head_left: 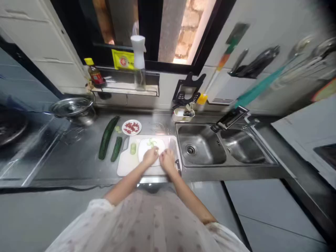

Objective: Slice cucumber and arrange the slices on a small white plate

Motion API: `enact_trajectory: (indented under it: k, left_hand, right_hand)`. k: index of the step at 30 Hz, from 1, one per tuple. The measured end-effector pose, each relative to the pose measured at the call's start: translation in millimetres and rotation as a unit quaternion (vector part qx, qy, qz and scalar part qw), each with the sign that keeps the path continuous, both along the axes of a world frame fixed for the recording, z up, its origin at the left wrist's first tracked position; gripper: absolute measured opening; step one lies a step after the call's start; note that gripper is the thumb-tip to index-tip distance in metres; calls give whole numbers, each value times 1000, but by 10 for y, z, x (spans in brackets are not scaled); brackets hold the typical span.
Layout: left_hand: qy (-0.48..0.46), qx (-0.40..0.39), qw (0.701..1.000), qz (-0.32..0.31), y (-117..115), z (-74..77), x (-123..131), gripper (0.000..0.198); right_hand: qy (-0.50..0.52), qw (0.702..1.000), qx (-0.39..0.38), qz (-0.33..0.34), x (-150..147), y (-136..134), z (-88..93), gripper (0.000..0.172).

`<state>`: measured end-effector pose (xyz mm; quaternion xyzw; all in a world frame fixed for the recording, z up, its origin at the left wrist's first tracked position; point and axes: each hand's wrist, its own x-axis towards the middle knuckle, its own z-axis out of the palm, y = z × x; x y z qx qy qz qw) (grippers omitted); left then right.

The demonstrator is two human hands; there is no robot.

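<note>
Both my hands rest over a white plate point(144, 147) that sits on a white cutting board point(126, 164). My left hand point(150, 156) is curled, fingers pinched on a pale green cucumber piece at the plate. My right hand point(167, 160) is closed beside it, touching the plate's right side; what it holds is hidden. Several cucumber slices point(151, 142) lie on the plate. A cut cucumber chunk point(133, 148) lies on the board to the left. A knife point(175, 154) lies along the board's right edge.
A whole cucumber point(108, 136) and a shorter one point(116, 148) lie left of the board. A small dish of red bits point(131, 127) sits behind. A steel pot point(73, 109) stands at the left, a double sink point(199, 148) with a tap point(231, 118) at the right.
</note>
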<state>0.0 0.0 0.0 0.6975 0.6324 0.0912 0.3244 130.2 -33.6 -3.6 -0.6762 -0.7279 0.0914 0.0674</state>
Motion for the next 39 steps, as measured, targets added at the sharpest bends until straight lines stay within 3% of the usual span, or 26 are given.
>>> enact_trajectory:
  k: [8, 13, 23, 39]
  left_hand:
    - [25, 23, 999, -9, -39, -37, -53, 41]
    - [22, 64, 997, -29, -67, -110, -130, 33]
    - [42, 79, 995, -45, -66, -159, -99, 29]
    - [64, 83, 994, -39, 99, -108, -12, 31]
  right_hand:
    - [22, 998, 53, -12, -4, -43, -110, 18]
    - [50, 994, 93, 4, 77, -117, -161, 21]
    - [51, 995, 76, 35, 97, -219, -161, 27]
    - [5, 999, 50, 21, 96, -47, -140, 29]
